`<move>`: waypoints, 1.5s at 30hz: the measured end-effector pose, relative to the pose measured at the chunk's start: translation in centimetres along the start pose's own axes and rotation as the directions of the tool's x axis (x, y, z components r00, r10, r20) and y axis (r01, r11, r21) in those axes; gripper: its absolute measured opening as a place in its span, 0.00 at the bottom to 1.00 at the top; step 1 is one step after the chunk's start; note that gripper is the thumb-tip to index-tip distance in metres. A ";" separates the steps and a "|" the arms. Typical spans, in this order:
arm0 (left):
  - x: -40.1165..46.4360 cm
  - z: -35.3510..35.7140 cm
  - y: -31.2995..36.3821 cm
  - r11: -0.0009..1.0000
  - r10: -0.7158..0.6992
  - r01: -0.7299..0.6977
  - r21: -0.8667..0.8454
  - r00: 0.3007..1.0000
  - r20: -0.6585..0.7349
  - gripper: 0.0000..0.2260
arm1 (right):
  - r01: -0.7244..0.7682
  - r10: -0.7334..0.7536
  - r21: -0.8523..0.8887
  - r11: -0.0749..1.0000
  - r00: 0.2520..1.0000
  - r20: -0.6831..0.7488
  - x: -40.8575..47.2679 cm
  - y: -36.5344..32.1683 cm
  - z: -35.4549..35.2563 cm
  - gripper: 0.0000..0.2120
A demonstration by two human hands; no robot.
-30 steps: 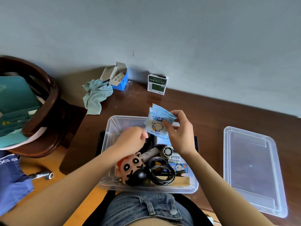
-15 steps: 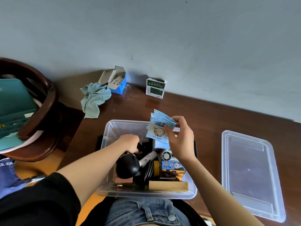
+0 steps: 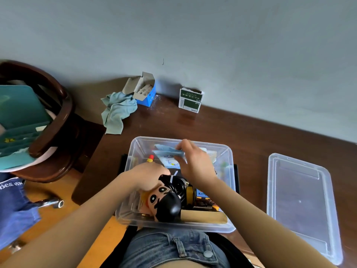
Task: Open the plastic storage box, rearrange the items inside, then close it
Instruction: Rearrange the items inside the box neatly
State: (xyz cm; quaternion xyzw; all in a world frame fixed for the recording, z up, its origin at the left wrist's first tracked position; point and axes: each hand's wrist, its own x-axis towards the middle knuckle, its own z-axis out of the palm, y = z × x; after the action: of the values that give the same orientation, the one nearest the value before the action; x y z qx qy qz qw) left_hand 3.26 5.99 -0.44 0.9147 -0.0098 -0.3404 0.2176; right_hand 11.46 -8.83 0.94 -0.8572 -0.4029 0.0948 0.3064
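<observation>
The clear plastic storage box [image 3: 135, 147] stands open on the brown table, right in front of me. Its clear lid [image 3: 301, 206] lies flat to the right. My right hand [image 3: 195, 163] pinches light blue packets [image 3: 168, 151] low over the box's far half. My left hand [image 3: 148, 176] is inside the box, its fingers curled on the cartoon-face toy [image 3: 160, 198] with a black round head. A coiled black cable [image 3: 177, 184], a wooden block [image 3: 202, 216], a yellow roll and a red-tipped marker [image 3: 150, 158] also lie in the box.
A teal cloth [image 3: 116, 111], an open blue carton [image 3: 144, 92] and a green-and-white small box [image 3: 190, 100] sit near the wall. A dark wooden chair [image 3: 58, 120] with teal folders stands at the left. A metal tool [image 3: 51, 203] lies on the orange floor.
My right hand has lowered the blue packets from above the box down into its far half. My left hand has shifted the cartoon-face toy inside the box, so its face shows again.
</observation>
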 end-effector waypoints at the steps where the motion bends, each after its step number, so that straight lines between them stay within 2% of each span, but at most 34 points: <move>1: -0.3 0.0 0.1 1.000 0.009 -0.009 -0.018 1.000 0.000 0.05 | 0.020 -0.016 -0.060 0.998 0.998 0.060 0.1 0.0 0.7 0.07; 4: -0.9 0.0 0.2 0.997 0.028 -0.026 -0.075 0.999 0.020 0.10 | 0.002 0.030 -0.163 0.987 0.981 0.194 0.5 0.3 2.7 0.06; 8: -1.2 0.0 0.2 0.990 0.018 -0.010 -0.142 0.999 0.051 0.11 | -0.166 0.210 -0.202 0.965 0.951 0.224 1.6 0.8 4.1 0.06; 10: -1.3 -0.1 0.1 0.982 0.018 -0.004 -0.191 0.997 0.073 0.10 | -0.187 0.273 -0.294 0.937 0.918 0.287 2.2 1.0 4.4 0.07; 14: -1.9 -0.3 -0.3 0.959 0.070 -0.039 -0.279 0.992 0.101 0.11 | -0.021 0.302 -0.569 0.822 0.863 0.405 3.4 0.8 4.5 0.17; 18: -2.4 0.1 -0.6 0.938 0.075 -0.042 -0.344 0.994 0.083 0.12 | 0.206 0.252 -0.683 0.700 0.824 0.507 4.1 0.4 5.1 0.12; 23: -2.4 0.7 -1.0 0.936 0.080 -0.057 -0.347 0.995 0.051 0.10 | 0.374 0.208 -0.702 0.606 0.777 0.594 4.6 0.5 6.5 0.08; 28: -2.8 1.0 -1.2 0.919 0.058 -0.040 -0.392 0.998 0.034 0.12 | 0.366 0.222 -0.674 0.642 0.752 0.620 4.8 1.3 7.7 0.11; 32: -2.9 1.1 -1.4 0.896 0.063 -0.049 -0.440 0.998 0.018 0.14 | 0.293 0.226 -0.647 0.704 0.772 0.595 4.6 1.1 7.2 0.13; 36: -2.9 1.0 -1.4 0.897 0.062 -0.049 -0.439 0.998 0.016 0.13 | 0.329 0.086 -0.612 0.719 0.832 0.548 4.2 0.8 6.4 0.16; 38: -2.8 1.0 -1.3 0.898 0.060 -0.042 -0.439 0.998 0.027 0.13 | 0.362 0.041 -0.603 0.711 0.834 0.550 4.7 0.4 6.6 0.17; 43: -2.8 1.1 -1.4 0.896 0.039 -0.015 -0.443 0.998 0.045 0.15 | 0.453 0.099 -0.628 0.633 0.758 0.645 6.3 -0.2 6.9 0.13; 45: -2.8 1.3 -1.5 0.899 0.033 -0.012 -0.437 0.999 0.041 0.16 | 0.428 0.139 -0.624 0.654 0.743 0.655 6.7 -0.1 6.8 0.12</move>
State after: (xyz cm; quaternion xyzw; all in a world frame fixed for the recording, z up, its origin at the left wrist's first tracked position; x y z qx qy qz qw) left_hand 0.13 7.26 -0.21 0.8342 0.0511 -0.3528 0.4207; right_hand 13.01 -0.70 -3.83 -0.7771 -0.5576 0.1876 -0.2237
